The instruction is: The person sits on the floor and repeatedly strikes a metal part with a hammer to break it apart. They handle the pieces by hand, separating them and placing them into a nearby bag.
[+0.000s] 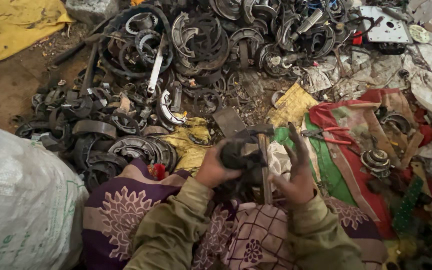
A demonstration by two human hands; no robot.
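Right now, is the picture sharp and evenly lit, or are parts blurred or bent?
Head view: dim, soft light, no hard shadows or glare; the left hand gripping a dark part and the open right hand look slightly smeared; the white sack at the edge is stretched by wide-angle distortion.

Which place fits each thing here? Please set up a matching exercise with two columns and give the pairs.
Things:
1. dark grimy metal part
2. red-handled pliers
3. white woven plastic sack
4. yellow tarpaulin sheet

Places:
A. top left corner of the view
B. gripped in the left hand
C. on the red and green cloth, beyond the open right hand
D. bottom left, beside the person's knee

Pairs: 1-B, 2-C, 3-D, 4-A
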